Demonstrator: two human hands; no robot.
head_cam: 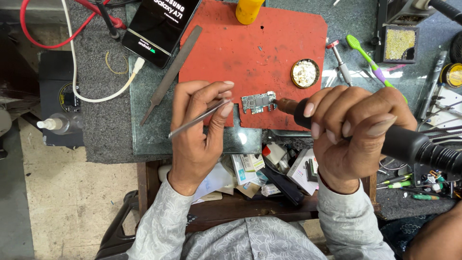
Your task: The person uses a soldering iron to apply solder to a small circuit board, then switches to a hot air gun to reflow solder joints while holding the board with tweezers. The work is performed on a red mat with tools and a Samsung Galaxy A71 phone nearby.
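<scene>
The left hand (197, 130) is pinching tweezers (199, 118) and the right hand (353, 130) is gripping a black hot-air handle (414, 147), both aiming at a small circuit board (258, 102) lying on the red mat (255, 53).

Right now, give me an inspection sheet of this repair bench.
Surface: red mat on a glass-topped bench.
Job's things: small circuit board on the mat; black hot-air handle, nozzle beside the board.
Clutter: flat file, round flux tin, green toothbrush, boxes in the open drawer.
Grippers: left hand holds tweezers; right hand grips the handle.
Cables: white cable plugged into a lit phone; red lead.
Surroundings: tiled floor.
</scene>
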